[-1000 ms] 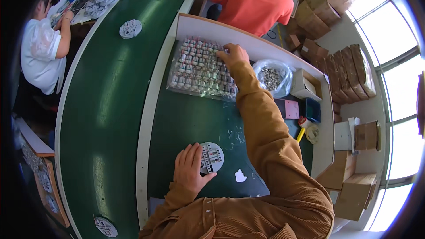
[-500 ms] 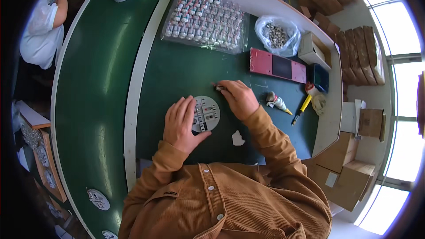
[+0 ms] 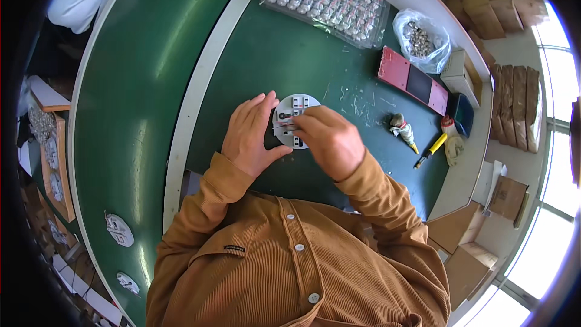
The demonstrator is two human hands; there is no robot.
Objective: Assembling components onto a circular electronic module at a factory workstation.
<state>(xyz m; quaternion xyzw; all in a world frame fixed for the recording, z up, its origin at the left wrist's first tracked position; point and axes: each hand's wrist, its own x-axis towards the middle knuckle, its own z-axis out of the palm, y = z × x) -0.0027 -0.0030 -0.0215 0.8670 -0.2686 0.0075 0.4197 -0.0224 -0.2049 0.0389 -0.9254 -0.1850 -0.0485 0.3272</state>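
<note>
A round white disc [image 3: 305, 98] with small black and metal fittings lies flat on the green worktable. My left hand [image 3: 247, 136] rests against the disc's left side, its fingers stretched out and thumb spread toward me. Over the middle of the disc, my right hand [image 3: 333, 142] pinches a small wired part between thumb and fingertips. The fingers hide most of that part, so I cannot tell whether it touches the disc.
A clear tray [image 3: 384, 21] of small wired cylinders stands at the back, beside a plastic bag [image 3: 445, 42] of metal pieces. Rightward lie a pink board [image 3: 396, 63], a wrapped tube [image 3: 403, 130] and a yellow-handled tool [image 3: 437, 143]. Left runs a green belt [image 3: 163, 79] carrying discs [image 3: 119, 230].
My right hand has come leftward from beside the disc to above it with the small wired part. My left hand stays beside the disc. The whole view has shifted.
</note>
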